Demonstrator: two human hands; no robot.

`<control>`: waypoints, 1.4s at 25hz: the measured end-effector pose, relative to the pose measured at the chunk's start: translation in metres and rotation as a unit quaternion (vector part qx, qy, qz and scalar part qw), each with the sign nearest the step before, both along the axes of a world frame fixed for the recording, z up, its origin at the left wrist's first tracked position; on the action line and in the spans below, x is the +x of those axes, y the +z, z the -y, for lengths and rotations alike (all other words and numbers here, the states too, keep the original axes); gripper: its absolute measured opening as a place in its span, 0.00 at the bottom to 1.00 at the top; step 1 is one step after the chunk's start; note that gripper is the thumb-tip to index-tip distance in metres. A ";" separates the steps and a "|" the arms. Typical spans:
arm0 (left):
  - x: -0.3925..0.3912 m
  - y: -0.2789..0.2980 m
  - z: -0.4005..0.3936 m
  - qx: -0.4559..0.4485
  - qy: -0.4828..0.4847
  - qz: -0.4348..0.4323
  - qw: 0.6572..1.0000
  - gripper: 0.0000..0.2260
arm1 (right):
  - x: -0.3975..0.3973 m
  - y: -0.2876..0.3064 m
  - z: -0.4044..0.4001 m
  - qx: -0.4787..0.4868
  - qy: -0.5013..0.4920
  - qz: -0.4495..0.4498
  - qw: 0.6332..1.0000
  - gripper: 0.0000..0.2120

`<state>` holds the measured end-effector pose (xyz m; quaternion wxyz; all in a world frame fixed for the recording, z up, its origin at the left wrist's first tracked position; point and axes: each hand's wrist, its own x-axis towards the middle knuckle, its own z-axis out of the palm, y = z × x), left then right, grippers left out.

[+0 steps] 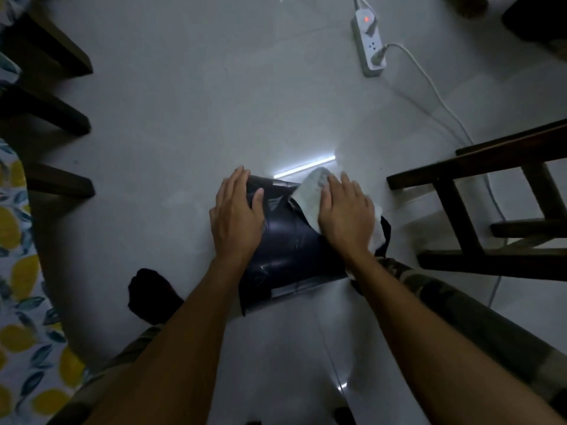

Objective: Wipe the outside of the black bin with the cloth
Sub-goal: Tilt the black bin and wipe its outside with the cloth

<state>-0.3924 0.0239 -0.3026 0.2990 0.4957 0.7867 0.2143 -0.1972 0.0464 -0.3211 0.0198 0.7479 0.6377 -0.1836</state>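
Observation:
The black bin (288, 240) lies on its side on the pale tiled floor, its glossy wall facing up between my knees. My left hand (237, 214) rests flat on the bin's left side, fingers spread over its far end, holding it steady. My right hand (345, 214) presses a white cloth (310, 191) against the bin's upper right side, palm down. The cloth sticks out beyond my fingers and under my wrist. The bin's right side is hidden by the cloth and hand.
A dark wooden chair frame (478, 210) stands close on the right. A white power strip (368, 41) with a cable (435, 96) lies at the back right. Dark furniture legs (58, 182) and a lemon-print cloth (18, 271) line the left. My dark-socked foot (150, 292) is near the bin.

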 end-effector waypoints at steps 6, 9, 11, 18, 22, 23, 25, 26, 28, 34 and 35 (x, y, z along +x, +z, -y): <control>0.001 -0.004 0.007 0.000 -0.001 0.068 0.998 0.25 | -0.047 0.027 0.125 0.027 0.149 -0.038 0.988 0.29; 0.003 -0.003 0.031 0.031 0.004 0.094 0.995 0.24 | -0.074 0.018 0.045 0.031 0.125 -0.035 0.991 0.28; 0.006 0.000 0.039 0.034 0.012 0.088 0.995 0.24 | -0.075 0.004 -0.016 -0.046 0.125 -0.033 0.991 0.27; 0.019 -0.006 0.040 0.045 -0.031 -0.047 0.997 0.25 | 0.014 0.000 -0.007 -0.057 0.025 -0.013 0.998 0.24; 0.018 -0.008 0.032 0.035 -0.059 -0.037 0.997 0.28 | -0.034 0.037 0.084 0.019 0.162 -0.077 0.984 0.29; 0.017 -0.008 0.033 0.032 -0.060 -0.024 0.997 0.29 | -0.048 0.037 0.079 0.014 0.192 -0.104 0.976 0.28; 0.017 -0.007 0.031 0.030 -0.053 -0.008 0.998 0.29 | -0.065 0.023 0.026 -0.010 0.194 -0.121 0.974 0.25; 0.017 -0.006 0.029 0.032 -0.049 -0.019 0.998 0.29 | -0.064 0.013 -0.012 -0.054 0.170 -0.116 0.977 0.24; 0.020 -0.004 0.030 0.046 -0.046 -0.047 0.997 0.27 | -0.037 -0.011 -0.068 -0.188 0.117 -0.068 0.973 0.25; 0.020 -0.009 0.024 0.047 -0.016 -0.006 0.999 0.24 | 0.010 0.016 0.035 -0.013 0.065 -0.054 0.996 0.23; 0.018 -0.009 0.026 0.047 -0.015 0.004 0.999 0.24 | -0.007 0.026 0.065 0.008 0.106 -0.073 0.992 0.25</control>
